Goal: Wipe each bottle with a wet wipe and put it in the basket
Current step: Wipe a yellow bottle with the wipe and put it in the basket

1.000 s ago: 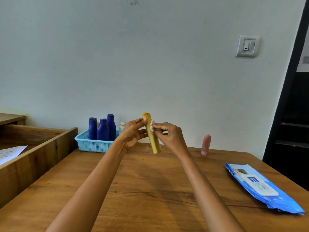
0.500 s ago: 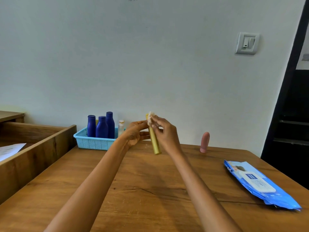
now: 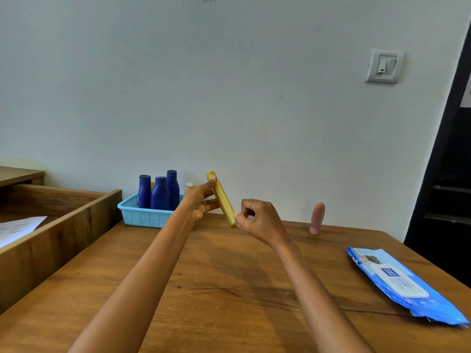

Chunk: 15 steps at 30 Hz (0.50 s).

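Observation:
My left hand (image 3: pixel 198 201) grips a slim yellow bottle (image 3: pixel 222 198), tilted with its cap end up and to the left, above the table's far side. My right hand (image 3: pixel 256 219) pinches a small white wet wipe (image 3: pixel 238 217) against the bottle's lower end. A light blue basket (image 3: pixel 145 215) stands at the back left by the wall, holding three dark blue bottles (image 3: pixel 160 193) and a small white-capped one (image 3: pixel 190 185), partly hidden behind my left hand. A pink bottle (image 3: pixel 316 218) stands upright at the back right.
A blue pack of wet wipes (image 3: pixel 400 284) lies near the table's right edge. A wooden ledge (image 3: pixel 58 225) borders the table (image 3: pixel 216 289) on the left, with paper sheets (image 3: pixel 17 226) behind it. A dark doorway is on the right.
My right hand with the wipe has slid from the bottle's cap end down to its lower end. The bottle has tilted further, its top leaning left.

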Available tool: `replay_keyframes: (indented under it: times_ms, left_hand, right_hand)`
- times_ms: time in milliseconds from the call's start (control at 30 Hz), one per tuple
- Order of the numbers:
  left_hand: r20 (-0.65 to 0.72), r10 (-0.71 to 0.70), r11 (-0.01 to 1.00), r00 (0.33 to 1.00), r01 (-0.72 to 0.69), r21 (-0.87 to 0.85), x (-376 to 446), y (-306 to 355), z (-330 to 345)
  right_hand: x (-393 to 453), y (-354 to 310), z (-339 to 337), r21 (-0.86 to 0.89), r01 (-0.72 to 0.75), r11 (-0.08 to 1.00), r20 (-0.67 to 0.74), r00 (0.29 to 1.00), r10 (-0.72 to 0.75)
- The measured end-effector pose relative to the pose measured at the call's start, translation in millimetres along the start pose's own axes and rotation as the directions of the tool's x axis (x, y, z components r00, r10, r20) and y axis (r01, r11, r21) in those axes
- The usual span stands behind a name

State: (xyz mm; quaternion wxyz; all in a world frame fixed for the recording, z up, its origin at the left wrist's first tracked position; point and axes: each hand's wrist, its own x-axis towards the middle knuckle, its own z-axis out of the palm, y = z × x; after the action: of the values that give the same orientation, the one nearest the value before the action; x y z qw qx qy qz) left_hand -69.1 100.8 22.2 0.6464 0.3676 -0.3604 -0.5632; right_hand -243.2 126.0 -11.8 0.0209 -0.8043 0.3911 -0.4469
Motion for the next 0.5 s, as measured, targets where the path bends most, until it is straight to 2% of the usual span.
replay_keyframes:
  times_ms: [67, 133, 200, 267, 333, 500]
  left_hand:
    - [0.042, -0.001, 1.000, 0.999, 0.001, 0.003, 0, 1, -1]
    - [0.145, -0.013, 0.998, 0.989, 0.004, 0.059, -2, 1, -1]
    - [0.267, -0.034, 0.991, 0.963, -0.003, 0.137, -6, 0, 2]
    - [0.380, -0.030, 0.980, 0.925, -0.048, 0.194, -11, -1, 6]
    - [0.467, -0.013, 0.975, 0.884, -0.092, 0.202, -14, -3, 9]
    - [0.573, -0.002, 0.978, 0.820, -0.118, 0.172, -17, -6, 7]
  right_hand:
    - [3, 0, -3, 0.094, -0.038, 0.995, -0.102, 0.994, 0.048]
    - [8, -4, -4, 0.238, -0.056, 0.970, -0.228, 0.967, 0.112]
    - [13, -13, -4, 0.353, -0.057, 0.934, -0.292, 0.941, 0.168]
    - [16, -21, -4, 0.419, -0.042, 0.907, -0.269, 0.948, 0.168]
    - [17, -27, -2, 0.414, -0.032, 0.910, -0.235, 0.962, 0.140]
    - [21, -29, -1, 0.371, -0.102, 0.923, -0.264, 0.941, 0.210]
